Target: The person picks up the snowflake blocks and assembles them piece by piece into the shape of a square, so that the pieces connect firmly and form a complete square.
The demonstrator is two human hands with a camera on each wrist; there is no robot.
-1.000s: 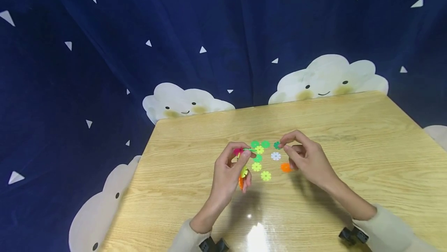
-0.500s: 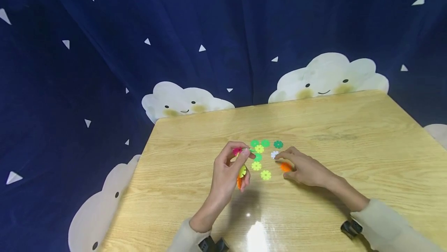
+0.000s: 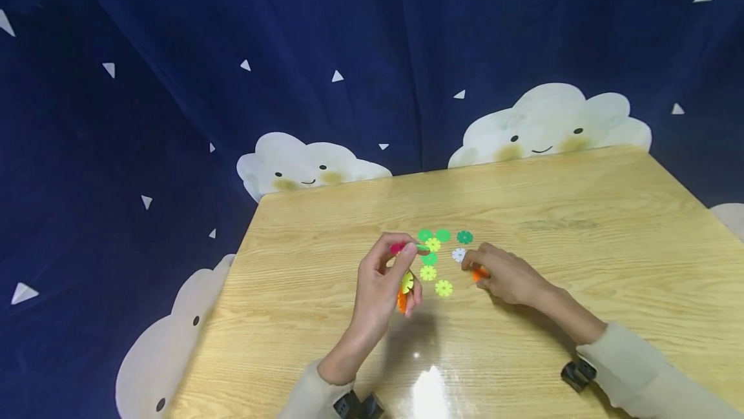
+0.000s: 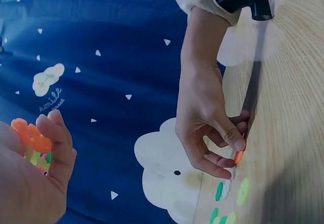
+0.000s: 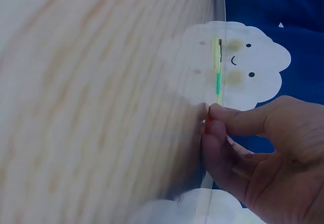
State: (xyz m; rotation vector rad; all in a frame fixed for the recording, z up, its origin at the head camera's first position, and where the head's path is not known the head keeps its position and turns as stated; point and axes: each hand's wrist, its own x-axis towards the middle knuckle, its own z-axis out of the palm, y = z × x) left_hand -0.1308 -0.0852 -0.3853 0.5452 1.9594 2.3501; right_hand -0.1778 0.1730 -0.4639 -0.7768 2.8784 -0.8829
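Note:
My left hand (image 3: 374,283) is raised over the table, holding a joined string of notched plastic discs. A pink disc (image 3: 396,248), a green one seen edge-on (image 3: 422,248), a yellow disc (image 3: 407,283) and an orange disc (image 4: 31,134) show in it; fingers cover the rest. Low at the tabletop, my right hand (image 3: 511,275) pinches a loose orange disc (image 3: 479,274) between thumb and fingers. In the right wrist view only a thin orange edge (image 5: 208,121) of that disc is visible. The white disc (image 3: 458,255) lies right by the right fingertips.
Several loose green and yellow discs, such as a yellow one (image 3: 444,288), lie between the hands on the wooden table (image 3: 290,264). A dark green disc (image 3: 464,237) sits farther back. Behind the table hangs a blue curtain (image 3: 325,31) with clouds.
My right hand has come down from near the dark green disc to the orange disc and now pinches it. My left hand stays almost still with its string of discs.

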